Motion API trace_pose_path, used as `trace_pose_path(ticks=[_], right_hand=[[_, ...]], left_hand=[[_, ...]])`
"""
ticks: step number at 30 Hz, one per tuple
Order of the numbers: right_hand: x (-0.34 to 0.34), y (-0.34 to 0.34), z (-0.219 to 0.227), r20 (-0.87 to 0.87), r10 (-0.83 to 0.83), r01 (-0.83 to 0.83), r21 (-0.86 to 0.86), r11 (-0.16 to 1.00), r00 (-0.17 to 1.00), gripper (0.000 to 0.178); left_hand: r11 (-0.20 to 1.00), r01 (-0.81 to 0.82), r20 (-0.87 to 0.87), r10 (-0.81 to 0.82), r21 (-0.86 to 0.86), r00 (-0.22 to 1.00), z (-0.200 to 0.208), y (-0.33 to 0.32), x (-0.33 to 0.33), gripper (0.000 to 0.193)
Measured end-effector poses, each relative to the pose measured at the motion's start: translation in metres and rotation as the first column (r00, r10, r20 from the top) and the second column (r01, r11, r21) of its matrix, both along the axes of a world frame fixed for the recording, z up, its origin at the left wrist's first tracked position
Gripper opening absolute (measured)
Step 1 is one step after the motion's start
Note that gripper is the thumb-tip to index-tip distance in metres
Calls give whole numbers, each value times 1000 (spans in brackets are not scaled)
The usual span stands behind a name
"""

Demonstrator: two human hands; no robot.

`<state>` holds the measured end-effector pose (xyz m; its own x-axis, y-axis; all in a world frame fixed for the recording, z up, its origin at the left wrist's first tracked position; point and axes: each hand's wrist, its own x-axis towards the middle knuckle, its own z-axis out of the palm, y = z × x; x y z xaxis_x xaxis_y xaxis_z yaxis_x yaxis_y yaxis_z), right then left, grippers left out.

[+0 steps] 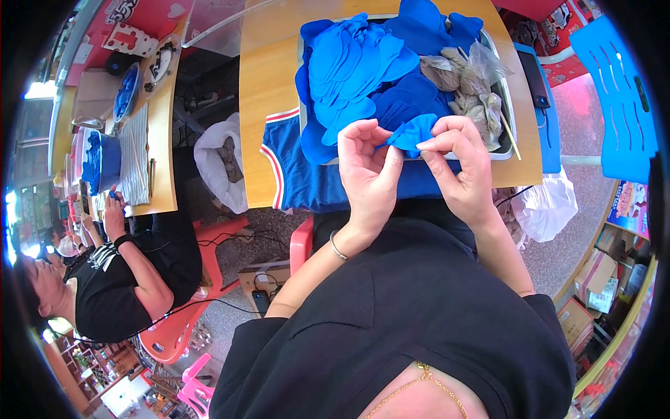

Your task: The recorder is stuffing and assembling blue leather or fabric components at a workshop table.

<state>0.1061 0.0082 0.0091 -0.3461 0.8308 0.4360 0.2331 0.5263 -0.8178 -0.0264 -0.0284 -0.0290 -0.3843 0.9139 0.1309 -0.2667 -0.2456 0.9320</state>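
Observation:
Both my hands are raised over the near edge of a metal tray (504, 94), pinching one small blue fabric piece (417, 131) between them. My left hand (370, 164) grips its left side between thumb and fingers. On the other side my right hand (457, 157) pinches the edge with thumb and forefinger. The piece is gathered and folded; its full outline is hidden by my fingers. Behind it, a fanned stack of bright blue fabric pieces (352, 63) lies in the tray, with darker blue pieces (412, 98) beside it.
Crumpled translucent plastic bags (478, 91) and a thin stick (511, 136) lie at the tray's right. A blue garment with striped trim (307, 174) drapes over the wooden table (269, 70). At left a person (132, 265) in black sits at another table. A phone (534, 80) is at right.

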Motion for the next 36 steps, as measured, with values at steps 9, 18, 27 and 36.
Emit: trace_pose_path(ticks=[9,18,27,36], right_hand=[[-2,-1,1,-18,6,-6,15,1000,1000,10],[3,9,-1,6,-92,91,17,996,996,13],[1,9,-4,-28,-62,61,-36,997,998,14],[-2,7,-2,-29,-48,47,-34,998,998,14]], left_hand=[[1000,1,-4,-1,-4,1000,1,1,-2,31],[924,372,575,-353,88,738,8,0,-12,30],[892,448,656,-374,61,655,8,2,-16,28],[909,410,641,-360,77,678,3,1,-15,43]])
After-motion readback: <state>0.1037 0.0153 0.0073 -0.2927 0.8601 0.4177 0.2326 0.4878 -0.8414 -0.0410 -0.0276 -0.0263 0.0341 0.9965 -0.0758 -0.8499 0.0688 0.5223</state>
